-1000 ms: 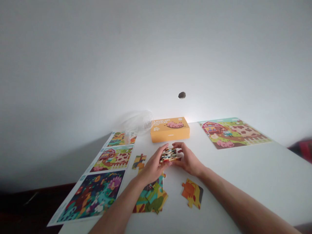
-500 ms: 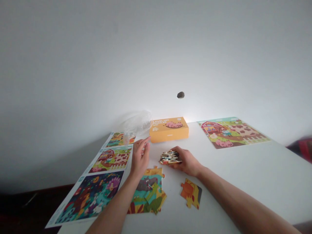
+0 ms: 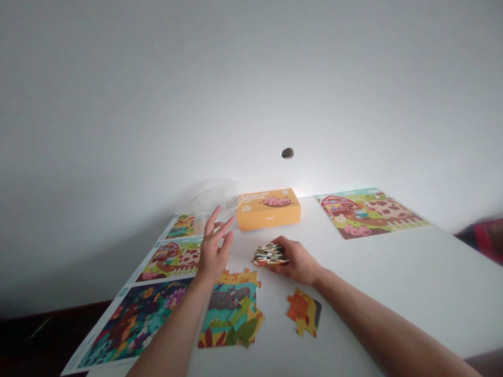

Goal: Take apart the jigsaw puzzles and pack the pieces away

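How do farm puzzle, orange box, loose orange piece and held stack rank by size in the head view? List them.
farm puzzle
orange box
loose orange piece, though nearer the camera, so unsure
stack in the right hand

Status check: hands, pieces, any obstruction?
Left hand open, hovering by picture sheet. Right hand grips stack of puzzle pieces. Nothing between hands; joined puzzle section lies nearer camera.

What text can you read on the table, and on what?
"LEVEL UP!" on the flat orange cardboard box; below it, probably "PUZZLES", blurred.
Its smaller print: too small to read.
Nothing readable on the long illustrated paper sheet, the finished farm puzzle, or the stack of puzzle pieces in the right hand.
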A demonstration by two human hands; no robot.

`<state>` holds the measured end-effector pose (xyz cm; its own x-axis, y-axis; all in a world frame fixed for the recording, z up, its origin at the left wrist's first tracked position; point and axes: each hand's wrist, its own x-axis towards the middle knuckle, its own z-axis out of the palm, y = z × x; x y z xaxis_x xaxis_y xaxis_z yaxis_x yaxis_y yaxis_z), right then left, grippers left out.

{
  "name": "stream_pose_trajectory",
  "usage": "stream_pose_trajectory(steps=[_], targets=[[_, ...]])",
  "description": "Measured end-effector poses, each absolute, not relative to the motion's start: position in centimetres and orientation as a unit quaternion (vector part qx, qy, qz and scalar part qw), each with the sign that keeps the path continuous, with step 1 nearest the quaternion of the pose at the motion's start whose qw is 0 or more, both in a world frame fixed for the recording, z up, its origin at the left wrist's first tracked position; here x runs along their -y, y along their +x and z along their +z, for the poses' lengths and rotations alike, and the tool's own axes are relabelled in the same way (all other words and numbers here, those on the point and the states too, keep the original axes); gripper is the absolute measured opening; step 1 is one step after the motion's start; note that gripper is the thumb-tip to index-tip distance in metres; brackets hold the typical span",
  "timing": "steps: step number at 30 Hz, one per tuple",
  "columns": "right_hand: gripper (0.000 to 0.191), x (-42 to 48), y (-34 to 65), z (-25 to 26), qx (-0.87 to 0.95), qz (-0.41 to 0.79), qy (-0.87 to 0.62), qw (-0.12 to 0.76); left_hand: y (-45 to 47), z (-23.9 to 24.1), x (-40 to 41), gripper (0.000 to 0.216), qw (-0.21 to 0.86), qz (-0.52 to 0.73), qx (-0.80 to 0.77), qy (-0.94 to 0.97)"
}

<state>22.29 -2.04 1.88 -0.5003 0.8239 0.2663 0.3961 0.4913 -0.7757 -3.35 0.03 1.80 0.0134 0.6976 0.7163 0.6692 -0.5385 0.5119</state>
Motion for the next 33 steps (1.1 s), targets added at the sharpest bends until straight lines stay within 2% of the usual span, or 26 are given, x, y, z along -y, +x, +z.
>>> stream_pose_trajectory(steps=[4, 7, 11, 15, 17, 21, 26, 28, 31, 33], targets=[[0.046, 2.1, 22.2, 2.0, 0.800, 0.329, -0.381, 0.326, -4.1, 1.0, -0.9, 0.051, -0.086, 0.379, -0.534, 0.751], [0.046, 2.2, 22.2, 2.0, 0.799, 0.331, -0.381, 0.326, -4.5, 0.2, -1.3, 0.058, -0.122, 0.302, -0.599, 0.731], [0.046, 2.2, 22.2, 2.0, 0.796, 0.335, -0.389, 0.321, -4.8, -0.4, -1.4, 0.063, -0.110, 0.266, -0.658, 0.696], [0.047, 2.2, 22.1, 1.9, 0.794, 0.333, -0.394, 0.321, -4.5, -0.4, -1.2, 0.079, -0.075, 0.243, -0.722, 0.643], [0.046, 2.2, 22.1, 1.9, 0.793, 0.337, -0.393, 0.321, -4.3, -0.2, -1.0, 0.080, -0.066, 0.204, -0.744, 0.633], [0.046, 2.2, 22.1, 2.0, 0.792, 0.339, -0.394, 0.321, -4.1, 0.3, -0.6, 0.065, -0.084, 0.150, -0.755, 0.633], [0.046, 2.2, 22.2, 2.1, 0.790, 0.346, -0.394, 0.318, -4.5, 0.5, -0.6, 0.029, -0.079, 0.172, -0.777, 0.600], [0.046, 2.2, 22.2, 2.0, 0.789, 0.347, -0.392, 0.321, -4.7, 0.6, -0.8, 0.023, -0.094, 0.211, -0.769, 0.595], [0.046, 2.3, 22.1, 2.0, 0.780, 0.361, -0.385, 0.338, -4.5, 1.0, -0.7, 0.022, -0.137, 0.348, -0.704, 0.604], [0.047, 2.5, 21.9, 2.1, 0.749, 0.410, -0.372, 0.365, -3.9, 1.4, -0.3, 0.019, -0.141, 0.442, -0.631, 0.622]])
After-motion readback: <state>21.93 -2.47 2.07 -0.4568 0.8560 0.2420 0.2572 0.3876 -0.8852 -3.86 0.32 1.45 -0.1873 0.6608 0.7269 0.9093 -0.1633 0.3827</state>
